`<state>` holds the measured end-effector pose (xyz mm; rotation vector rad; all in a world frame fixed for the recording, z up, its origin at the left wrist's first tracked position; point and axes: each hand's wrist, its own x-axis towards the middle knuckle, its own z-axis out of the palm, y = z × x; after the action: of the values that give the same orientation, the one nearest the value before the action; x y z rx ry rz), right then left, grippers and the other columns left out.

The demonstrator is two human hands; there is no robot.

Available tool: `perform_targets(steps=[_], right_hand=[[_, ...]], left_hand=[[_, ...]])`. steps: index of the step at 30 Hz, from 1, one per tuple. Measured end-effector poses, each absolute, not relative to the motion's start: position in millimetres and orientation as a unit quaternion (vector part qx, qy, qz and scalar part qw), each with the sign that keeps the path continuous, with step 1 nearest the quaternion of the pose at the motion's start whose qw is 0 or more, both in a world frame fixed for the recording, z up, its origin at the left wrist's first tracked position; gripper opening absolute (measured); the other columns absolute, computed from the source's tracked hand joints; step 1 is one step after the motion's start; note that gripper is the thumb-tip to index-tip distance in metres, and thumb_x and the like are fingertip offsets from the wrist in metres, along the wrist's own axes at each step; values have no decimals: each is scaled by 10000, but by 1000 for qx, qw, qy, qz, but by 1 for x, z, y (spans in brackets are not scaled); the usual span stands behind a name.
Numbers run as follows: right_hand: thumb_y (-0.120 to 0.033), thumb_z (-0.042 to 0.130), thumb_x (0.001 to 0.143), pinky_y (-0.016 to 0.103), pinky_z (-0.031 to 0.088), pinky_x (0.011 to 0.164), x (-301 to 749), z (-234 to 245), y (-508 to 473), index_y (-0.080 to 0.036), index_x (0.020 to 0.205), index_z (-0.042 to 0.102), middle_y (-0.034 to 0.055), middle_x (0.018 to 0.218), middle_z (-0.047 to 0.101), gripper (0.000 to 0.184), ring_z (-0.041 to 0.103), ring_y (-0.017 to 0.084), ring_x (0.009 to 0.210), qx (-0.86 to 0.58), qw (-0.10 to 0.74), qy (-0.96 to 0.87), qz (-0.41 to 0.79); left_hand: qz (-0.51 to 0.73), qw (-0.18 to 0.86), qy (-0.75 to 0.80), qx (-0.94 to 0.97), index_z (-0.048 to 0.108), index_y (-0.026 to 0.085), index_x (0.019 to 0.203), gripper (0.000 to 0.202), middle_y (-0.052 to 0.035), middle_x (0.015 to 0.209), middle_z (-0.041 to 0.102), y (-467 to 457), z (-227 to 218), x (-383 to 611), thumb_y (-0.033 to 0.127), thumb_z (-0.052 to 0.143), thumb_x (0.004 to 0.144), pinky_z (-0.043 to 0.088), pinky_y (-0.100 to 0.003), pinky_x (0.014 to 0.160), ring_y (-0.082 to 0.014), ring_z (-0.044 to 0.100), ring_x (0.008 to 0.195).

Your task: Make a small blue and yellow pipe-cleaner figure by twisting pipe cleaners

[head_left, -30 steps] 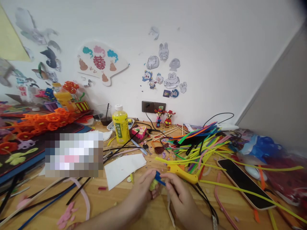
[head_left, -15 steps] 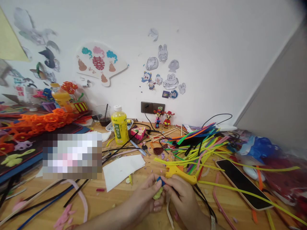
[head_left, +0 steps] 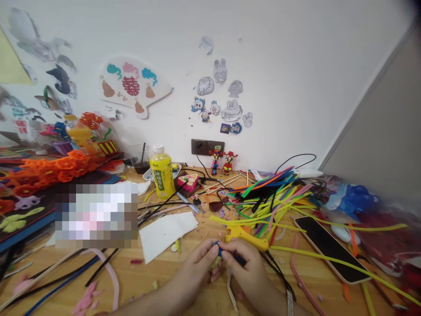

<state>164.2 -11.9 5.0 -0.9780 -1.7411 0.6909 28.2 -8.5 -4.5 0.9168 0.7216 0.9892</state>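
Blue pipe cleaner (head_left: 219, 250) held over the tabletop (head_left: 148, 281), front middle, just below the glue gun (head_left: 245, 237). Left hand (head_left: 194, 270) and right hand (head_left: 248, 270) pinch it, fingers (head_left: 205, 254) pressed together around it. Yellow-green piece (head_left: 215, 262) now mostly hidden by them; earlier it showed below.

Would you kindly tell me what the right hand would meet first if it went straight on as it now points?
The right hand would likely meet the small blue piece first; the left hand lies just behind.
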Motion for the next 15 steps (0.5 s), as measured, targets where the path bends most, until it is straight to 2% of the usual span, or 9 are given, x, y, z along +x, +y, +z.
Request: perform_targets(steps=[3, 7, 15], right_hand=[[-200, 517, 776, 241, 468, 608, 164, 4, -11, -190, 770, 645, 23, 685, 639, 129, 597, 149, 644, -405, 492, -713, 293], [-203, 522, 767, 241, 463, 606, 164, 0, -9, -182, 726, 624, 19, 676, 630, 111, 589, 149, 642, -400, 505, -702, 303], [-212, 541, 754, 227, 441, 555, 165, -2, -11, -173, 711, 622, 11, 636, 604, 99, 556, 136, 595, -406, 495, -704, 307]], left_hand=[[455, 735, 322, 387, 533, 162, 749, 291, 64, 533, 417, -11, 0, 29, 427, 631, 676, 254, -198, 456, -62, 339, 474], [454, 747, 311, 373, 530, 177, 844, 307, 65, 545, 436, -12, 0, 29, 408, 642, 675, 231, -193, 444, -55, 349, 458], [448, 738, 301, 404, 523, 155, 738, 297, 69, 545, 428, -11, -3, 27, 426, 631, 682, 228, -188, 444, -43, 334, 458]])
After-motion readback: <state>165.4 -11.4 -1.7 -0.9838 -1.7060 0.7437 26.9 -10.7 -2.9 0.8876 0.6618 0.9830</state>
